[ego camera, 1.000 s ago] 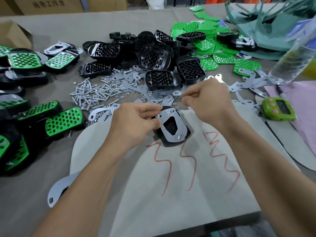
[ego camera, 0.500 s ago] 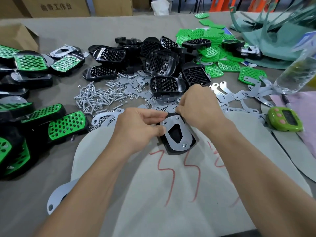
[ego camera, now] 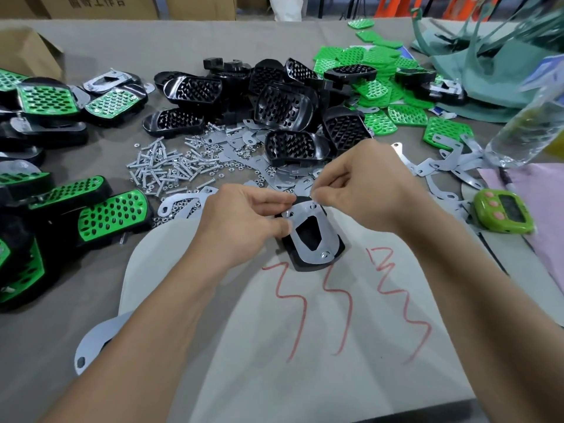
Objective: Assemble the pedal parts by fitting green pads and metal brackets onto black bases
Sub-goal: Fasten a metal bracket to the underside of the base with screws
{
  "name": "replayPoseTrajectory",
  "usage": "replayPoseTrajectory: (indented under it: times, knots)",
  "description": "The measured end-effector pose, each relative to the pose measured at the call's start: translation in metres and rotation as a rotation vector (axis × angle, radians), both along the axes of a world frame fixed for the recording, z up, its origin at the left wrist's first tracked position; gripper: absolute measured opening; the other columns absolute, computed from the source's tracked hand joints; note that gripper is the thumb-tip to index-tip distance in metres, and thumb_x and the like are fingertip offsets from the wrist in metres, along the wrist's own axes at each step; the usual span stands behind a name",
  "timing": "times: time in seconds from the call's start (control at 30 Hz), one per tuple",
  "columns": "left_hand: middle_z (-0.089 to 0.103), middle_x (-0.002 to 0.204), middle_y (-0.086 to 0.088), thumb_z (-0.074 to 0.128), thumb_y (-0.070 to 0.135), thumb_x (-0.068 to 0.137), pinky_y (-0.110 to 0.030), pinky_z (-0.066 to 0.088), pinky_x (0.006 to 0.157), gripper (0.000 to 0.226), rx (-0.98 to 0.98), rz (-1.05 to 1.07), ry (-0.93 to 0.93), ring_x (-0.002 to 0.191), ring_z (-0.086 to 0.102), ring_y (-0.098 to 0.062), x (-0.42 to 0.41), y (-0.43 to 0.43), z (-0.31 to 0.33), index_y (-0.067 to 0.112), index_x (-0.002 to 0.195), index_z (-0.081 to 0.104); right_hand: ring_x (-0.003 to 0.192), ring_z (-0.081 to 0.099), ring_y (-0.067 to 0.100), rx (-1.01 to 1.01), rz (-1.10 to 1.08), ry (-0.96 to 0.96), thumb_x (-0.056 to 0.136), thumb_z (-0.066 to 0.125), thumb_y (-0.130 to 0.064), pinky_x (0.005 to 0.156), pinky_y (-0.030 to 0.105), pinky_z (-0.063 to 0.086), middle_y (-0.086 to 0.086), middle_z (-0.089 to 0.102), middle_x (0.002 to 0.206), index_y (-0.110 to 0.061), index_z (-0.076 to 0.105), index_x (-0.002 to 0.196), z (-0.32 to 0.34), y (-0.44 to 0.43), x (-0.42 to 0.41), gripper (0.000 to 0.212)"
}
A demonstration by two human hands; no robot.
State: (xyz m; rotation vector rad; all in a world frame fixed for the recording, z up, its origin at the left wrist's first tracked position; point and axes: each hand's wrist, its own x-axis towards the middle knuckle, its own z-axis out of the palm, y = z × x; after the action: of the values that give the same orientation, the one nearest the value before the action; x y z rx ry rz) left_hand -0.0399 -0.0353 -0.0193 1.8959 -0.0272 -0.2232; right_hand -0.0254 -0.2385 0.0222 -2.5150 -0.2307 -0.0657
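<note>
Black base [ego camera: 306, 265] flat on a pale sheet [ego camera: 305, 361] scrawled with red squiggles, mid-frame, just below the parts heap. Metal bracket [ego camera: 329, 232] lying on top of it, silver, cut-out in the middle, screw heads showing at near and far holes. Left hand [ego camera: 241, 222] gripping the base's left edge, thumb on the bracket rim, forefinger curled over the far corner. Right hand [ego camera: 366, 190] curled, thumb and forefinger tips pinched together right over the bracket's far hole; cannot tell what sits between them, too small. Beyond the hands, a heap of empty black bases [ego camera: 283, 108], studded insides up. Loose green pads [ego camera: 375, 90] spread behind and right of that heap. Screws and nuts [ego camera: 164, 170] scattered left of centre, touching a litter of spare brackets [ego camera: 442, 169] running off to the right. Finished pedals [ego camera: 113, 215], green on black, stacked along the left edge. Green timer [ego camera: 503, 215] at right, near a clear plastic bottle [ego camera: 525, 129], blurred. Cardboard box [ego camera: 27, 50] in the far left corner. All of it on a grey cloth-covered surface [ego camera: 61, 300].
</note>
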Motion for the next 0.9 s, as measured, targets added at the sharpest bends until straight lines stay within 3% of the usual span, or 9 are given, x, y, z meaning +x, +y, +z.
replayPoseTrajectory:
  times: [0.17, 0.4, 0.6, 0.8, 0.9]
  knots:
    - [0.079, 0.092, 0.017, 0.088, 0.003, 0.071, -0.033, 0.057, 0.097, 0.044, 0.000, -0.006, -0.014, 0.093, 0.073, 0.003, -0.002, -0.001, 0.000, 0.040, 0.093, 0.082, 0.064, 0.065, -0.002, -0.062, 0.041, -0.042, 0.078, 0.076, -0.017, 0.065, 0.016, 0.050, -0.015, 0.069, 0.060, -0.026, 0.080, 0.073, -0.006, 0.006, -0.002, 0.011]
    - [0.079, 0.093, 0.019, 0.090, 0.006, 0.071, -0.034, 0.055, 0.099, 0.043, -0.001, -0.019, -0.016, 0.095, 0.073, 0.004, -0.001, 0.000, 0.001, 0.043, 0.090, 0.081, 0.061, 0.063, 0.004, -0.161, 0.012, -0.081, 0.078, 0.076, -0.024, 0.063, 0.025, 0.056, -0.016, 0.067, 0.058, -0.028, 0.076, 0.068, -0.005, 0.007, -0.004, 0.010]
    - [0.079, 0.094, 0.018, 0.090, 0.005, 0.071, -0.033, 0.056, 0.098, 0.043, -0.006, -0.031, -0.024, 0.094, 0.074, 0.003, -0.002, 0.000, 0.001, 0.043, 0.088, 0.080, 0.064, 0.063, 0.024, -0.209, 0.029, -0.083, 0.079, 0.067, -0.024, 0.059, 0.036, 0.055, 0.003, 0.067, 0.060, -0.019, 0.072, 0.072, -0.007, 0.009, -0.007, 0.011]
    - [0.078, 0.092, 0.021, 0.090, 0.006, 0.072, -0.020, 0.053, 0.088, 0.040, 0.005, -0.038, -0.030, 0.092, 0.072, 0.007, -0.002, 0.000, 0.002, 0.040, 0.091, 0.079, 0.064, 0.061, 0.028, -0.286, 0.008, -0.066, 0.086, 0.068, -0.031, 0.063, 0.037, 0.056, 0.005, 0.065, 0.058, -0.017, 0.072, 0.075, -0.005, 0.015, -0.008, 0.018]
    - [0.079, 0.093, 0.019, 0.088, 0.003, 0.074, -0.013, 0.054, 0.085, 0.041, 0.004, -0.041, -0.024, 0.092, 0.073, 0.006, -0.001, 0.000, 0.002, 0.037, 0.094, 0.080, 0.071, 0.057, 0.033, -0.354, 0.008, -0.057, 0.091, 0.064, -0.031, 0.063, 0.035, 0.051, 0.006, 0.059, 0.065, -0.015, 0.064, 0.075, -0.003, 0.021, -0.012, 0.023]
